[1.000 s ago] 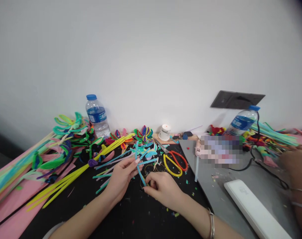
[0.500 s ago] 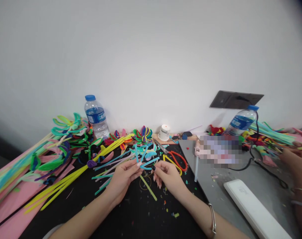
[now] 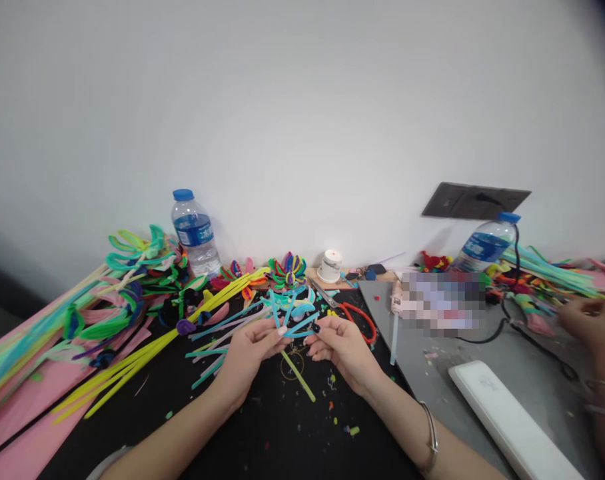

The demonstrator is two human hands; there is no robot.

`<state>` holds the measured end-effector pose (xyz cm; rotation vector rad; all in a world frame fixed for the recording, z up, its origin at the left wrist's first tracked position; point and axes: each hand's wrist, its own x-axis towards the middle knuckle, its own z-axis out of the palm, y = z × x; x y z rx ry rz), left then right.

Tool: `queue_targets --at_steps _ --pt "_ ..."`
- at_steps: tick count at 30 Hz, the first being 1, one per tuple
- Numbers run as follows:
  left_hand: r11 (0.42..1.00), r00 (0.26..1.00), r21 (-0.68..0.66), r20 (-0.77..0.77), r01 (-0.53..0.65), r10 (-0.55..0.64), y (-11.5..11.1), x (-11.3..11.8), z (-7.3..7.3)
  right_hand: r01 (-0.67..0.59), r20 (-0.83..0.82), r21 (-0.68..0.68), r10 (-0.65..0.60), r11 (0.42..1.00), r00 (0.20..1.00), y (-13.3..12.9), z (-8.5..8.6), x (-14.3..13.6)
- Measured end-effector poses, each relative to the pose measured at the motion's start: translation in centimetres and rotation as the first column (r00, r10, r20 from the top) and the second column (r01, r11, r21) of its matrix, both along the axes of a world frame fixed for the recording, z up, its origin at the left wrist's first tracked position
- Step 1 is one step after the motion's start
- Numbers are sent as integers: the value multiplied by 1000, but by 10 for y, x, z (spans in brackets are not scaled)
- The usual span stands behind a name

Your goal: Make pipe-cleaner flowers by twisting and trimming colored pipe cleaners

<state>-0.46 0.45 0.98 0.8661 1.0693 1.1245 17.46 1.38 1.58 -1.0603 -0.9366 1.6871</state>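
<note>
Blue pipe cleaners (image 3: pixel 302 325), joined near one point with several ends fanning out, are held between my two hands above the black table. My left hand (image 3: pixel 255 350) pinches them at the joint between thumb and forefinger. On the other side, my right hand (image 3: pixel 340 347) has its thumb and forefinger closed on the free end of a blue strand. Below the hands lies a yellow-green pipe cleaner (image 3: pixel 298 377). Just beyond them rest a teal and light blue pipe-cleaner piece (image 3: pixel 297 303) and scissors (image 3: pixel 355 317) with red-orange handles.
Yellow pipe cleaners (image 3: pixel 157 353) and a water bottle (image 3: pixel 193 233) stand left. A paper cup (image 3: pixel 330 267) is by the wall. On the right are a glue gun (image 3: pixel 396 300), a white oblong case (image 3: pixel 512 413), another bottle (image 3: pixel 487 243) and a co-worker's hand (image 3: pixel 590 327).
My right hand has turned slightly and shifted up along the blue strand, its thumb now higher. My left hand keeps its pinch. The co-worker's hand moved a little.
</note>
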Motion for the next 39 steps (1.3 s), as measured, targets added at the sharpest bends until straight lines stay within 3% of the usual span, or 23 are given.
queue_targets --at_steps 4,8,12,15,19,24,30,36,39 --pt "989 987 60 -82 -134 138 7 -4 -5 -15 185 126 -8 992 983 -1 -6 -1" --pt "989 982 89 -137 -115 127 9 -5 -7 -47 360 332 -80 942 930 -3 -8 1" --pt "994 987 70 -128 -85 94 7 -4 -6 -146 407 308 9 940 914 -3 -9 1" --pt "992 984 83 -140 -97 108 7 -3 -5 -226 513 320 32 920 858 -2 -8 1" --pt "979 965 198 -241 -56 104 6 -4 -3 -266 666 519 -189 813 722 -4 -1 3" --pt "956 920 261 -391 132 -20 2 -3 1 -263 692 630 -374 730 618 -2 6 10" --pt "931 906 241 -387 276 -168 1 -5 1 -282 707 626 -377 727 598 6 3 15" --pt "928 906 211 -364 306 -215 2 -7 3 -267 698 615 -355 742 622 8 2 17" --pt "936 909 203 -368 287 -199 2 -7 5 -225 670 588 -312 777 674 9 1 18"
